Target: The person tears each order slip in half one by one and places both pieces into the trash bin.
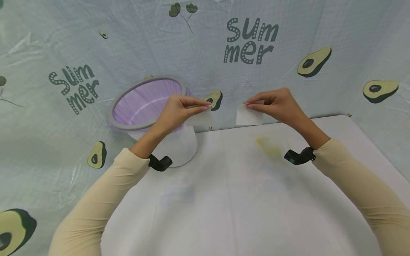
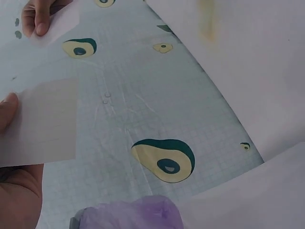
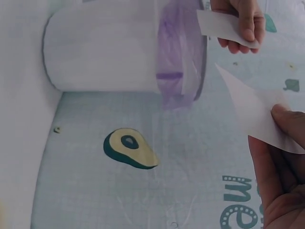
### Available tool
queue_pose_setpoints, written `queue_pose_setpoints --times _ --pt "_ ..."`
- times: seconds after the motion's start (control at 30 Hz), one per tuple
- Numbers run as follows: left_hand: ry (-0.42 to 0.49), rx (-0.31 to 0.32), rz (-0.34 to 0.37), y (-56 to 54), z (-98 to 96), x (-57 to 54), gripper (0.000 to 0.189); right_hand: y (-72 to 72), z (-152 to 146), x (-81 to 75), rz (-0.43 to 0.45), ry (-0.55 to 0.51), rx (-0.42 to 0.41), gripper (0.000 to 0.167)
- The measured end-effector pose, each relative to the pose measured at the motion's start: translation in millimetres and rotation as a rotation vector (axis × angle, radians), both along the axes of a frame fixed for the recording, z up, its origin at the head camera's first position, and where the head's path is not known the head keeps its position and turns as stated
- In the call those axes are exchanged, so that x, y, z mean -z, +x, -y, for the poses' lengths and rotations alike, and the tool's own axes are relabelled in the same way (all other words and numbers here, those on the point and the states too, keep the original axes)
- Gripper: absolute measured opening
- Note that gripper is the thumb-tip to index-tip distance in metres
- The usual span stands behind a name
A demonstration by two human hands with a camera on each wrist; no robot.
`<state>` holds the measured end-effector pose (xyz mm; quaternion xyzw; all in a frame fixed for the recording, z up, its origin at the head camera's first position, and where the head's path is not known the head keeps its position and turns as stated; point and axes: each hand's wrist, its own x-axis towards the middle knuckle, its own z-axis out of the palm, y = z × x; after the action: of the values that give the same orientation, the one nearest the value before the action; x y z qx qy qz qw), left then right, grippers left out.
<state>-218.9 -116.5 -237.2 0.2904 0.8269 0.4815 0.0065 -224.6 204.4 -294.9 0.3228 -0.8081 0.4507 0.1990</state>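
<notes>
Between thumb and fingers, my left hand (image 1: 177, 113) pinches a small white piece of paper (image 2: 45, 125) in front of the bin's rim. My right hand (image 1: 279, 104) pinches another white piece of paper (image 1: 249, 116), which hangs below its fingertips. Both hands are raised above the far side of the table, a gap between the two pieces. In the right wrist view, the right hand's piece (image 3: 255, 112) bends slightly at its free corner. A white bin (image 1: 179, 147) lined with a purple bag (image 1: 144, 103) stands behind the left forearm, which hides part of it.
The white table (image 1: 224, 199) has a faint yellow stain (image 1: 268, 146) toward its far right. Behind it hangs a pale curtain (image 1: 144, 42) printed with avocados and lettering. A black wrist camera (image 1: 160, 163) sits at the left cuff, another wrist camera (image 1: 299, 156) at the right.
</notes>
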Motion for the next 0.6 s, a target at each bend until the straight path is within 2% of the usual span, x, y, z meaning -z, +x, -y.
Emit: queue_pose_setpoints --times 0.1,0.33,0.6 --pt "-0.001 -0.007 -0.002 -0.2 2.6 -4.9 0.019 -1.4 3.0 -4.2 -0.029 0.01 -0.004 0.018" --pt "-0.007 0.001 -0.022 -1.9 4.7 -9.0 0.019 -2.3 8.1 -10.3 -0.023 0.008 -0.062 0.017" --pt "-0.066 -0.012 -0.039 -1.3 5.7 -14.3 0.02 -6.8 18.2 -14.1 -0.072 -0.014 -0.085 0.019"
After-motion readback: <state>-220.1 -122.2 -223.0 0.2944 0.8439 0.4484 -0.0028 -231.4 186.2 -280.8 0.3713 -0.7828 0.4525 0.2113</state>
